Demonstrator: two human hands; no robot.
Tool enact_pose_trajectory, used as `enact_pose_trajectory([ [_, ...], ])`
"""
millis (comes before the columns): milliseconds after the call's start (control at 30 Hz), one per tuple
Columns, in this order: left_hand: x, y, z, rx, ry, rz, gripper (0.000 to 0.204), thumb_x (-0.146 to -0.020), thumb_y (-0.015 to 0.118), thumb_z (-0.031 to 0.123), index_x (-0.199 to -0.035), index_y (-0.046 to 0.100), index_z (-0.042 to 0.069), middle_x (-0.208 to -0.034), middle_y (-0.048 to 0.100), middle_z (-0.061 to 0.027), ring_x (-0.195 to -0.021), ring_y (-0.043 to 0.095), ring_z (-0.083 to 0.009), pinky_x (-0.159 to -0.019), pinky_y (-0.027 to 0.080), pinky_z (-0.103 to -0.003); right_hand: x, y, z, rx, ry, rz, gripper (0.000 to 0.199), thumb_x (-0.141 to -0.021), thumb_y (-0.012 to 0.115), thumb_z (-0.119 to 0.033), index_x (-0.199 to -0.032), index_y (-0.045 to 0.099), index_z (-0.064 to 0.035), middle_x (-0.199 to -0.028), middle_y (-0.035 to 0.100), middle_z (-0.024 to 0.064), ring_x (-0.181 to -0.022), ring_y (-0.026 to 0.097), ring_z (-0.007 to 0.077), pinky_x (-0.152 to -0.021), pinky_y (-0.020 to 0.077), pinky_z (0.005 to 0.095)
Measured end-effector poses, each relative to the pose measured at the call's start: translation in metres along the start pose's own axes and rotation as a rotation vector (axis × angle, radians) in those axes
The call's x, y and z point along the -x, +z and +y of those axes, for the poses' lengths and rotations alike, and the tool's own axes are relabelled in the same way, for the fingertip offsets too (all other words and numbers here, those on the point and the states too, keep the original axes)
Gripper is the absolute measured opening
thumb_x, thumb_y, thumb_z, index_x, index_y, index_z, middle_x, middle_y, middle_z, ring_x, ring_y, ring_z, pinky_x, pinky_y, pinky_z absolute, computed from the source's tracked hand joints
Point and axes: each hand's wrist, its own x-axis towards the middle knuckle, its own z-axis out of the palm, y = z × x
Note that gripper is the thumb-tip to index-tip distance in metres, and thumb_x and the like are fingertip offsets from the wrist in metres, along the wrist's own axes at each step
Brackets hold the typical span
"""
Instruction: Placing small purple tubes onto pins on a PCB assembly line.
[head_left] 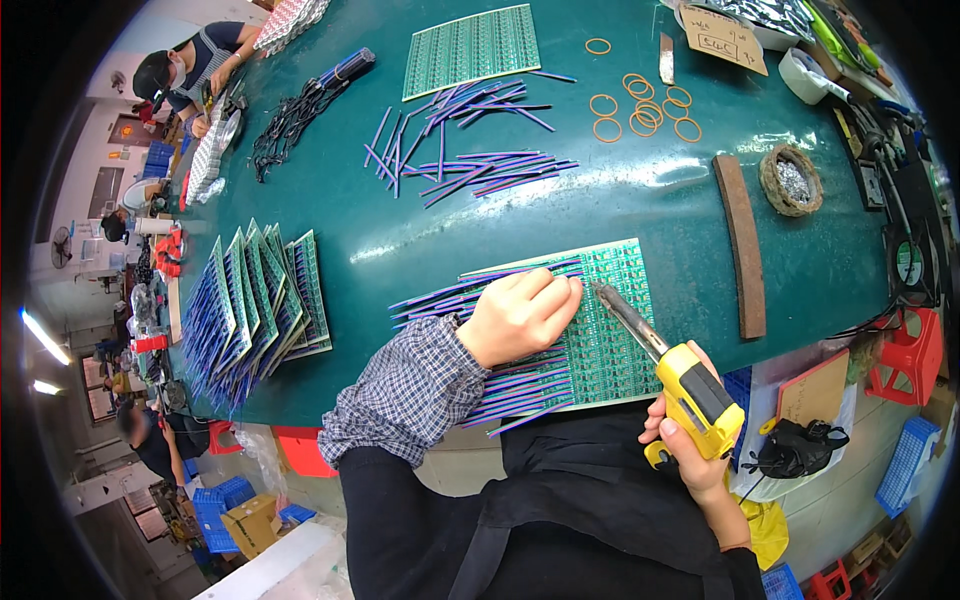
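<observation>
Black apron (560,510) below us, our right hand (698,468) wrapped round a yellow soldering iron (690,385), our left hand (525,315), hold hidden, blocking part of a circuit board (618,345) at the table's (400,235) edge, board stack (262,290) leftward, loose wires (505,165), orange bands (646,112) beyond.

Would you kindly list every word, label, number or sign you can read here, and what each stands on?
Brown cardboard, top right: dark handwriting, partly boxed; I am not transcribing it.
Brown panel, lower right: faint marks, too blurred to read.
Round green label, far right: too small to read.
Circuit board being worked on: any printing is too small.
Yellow soldering gun: nothing legible.
</observation>
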Motion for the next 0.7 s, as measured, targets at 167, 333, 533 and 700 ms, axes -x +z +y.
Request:
enact_pose_trajectory([
  [167,0.001,0.001,0.002,-0.035,0.024,0.015,0.029,-0.066,0.067,0.007,-0.094,0.067,0.000,-0.082,0.059,-0.0029,-0.068,0.059,-0.0134,-0.055,0.051,-0.026,-0.001,-0.004,-0.003,0.026,0.045,-0.064,0.071,-0.083,0.061,0.001,-0.146,0.029,0.0048,-0.089,0.064,0.0113,-0.070,0.062,0.0111,-0.064,0.0567,0.0262],
  [333,-0.003,0.003,0.003,-0.052,0.028,0.012,0.029,-0.066,0.067,0.007,-0.094,0.067,0.000,-0.083,0.059,-0.0033,-0.070,0.060,-0.0133,-0.057,0.052,-0.025,0.001,-0.004,-0.009,0.035,-0.005,0.017,0.071,-0.083,0.061,0.001,-0.146,0.030,0.0041,-0.089,0.064,0.0109,-0.073,0.063,0.0111,-0.067,0.0571,0.0266],
  [533,0.001,0.001,0.002,-0.076,0.025,0.000,0.027,-0.067,0.067,0.007,-0.094,0.066,0.000,-0.081,0.057,-0.0022,-0.069,0.059,-0.0126,-0.056,0.050,-0.025,-0.007,-0.013,-0.059,0.353,-0.223,0.165,0.065,-0.080,0.062,-0.004,-0.141,0.043,0.0028,-0.087,0.066,0.0087,-0.071,0.063,0.0101,-0.070,0.0540,0.0243],
  [700,-0.002,0.001,0.001,-0.102,0.038,0.056,0.019,-0.069,0.063,0.010,-0.086,0.062,0.001,-0.073,0.048,-0.0008,-0.066,0.053,-0.0119,-0.054,0.045,-0.024,-0.004,-0.011,-0.098,0.640,-0.463,0.288,0.062,-0.079,0.063,-0.012,-0.138,0.047,0.0036,-0.087,0.066,0.0083,-0.072,0.062,0.0124,-0.073,0.0521,0.0240],
])
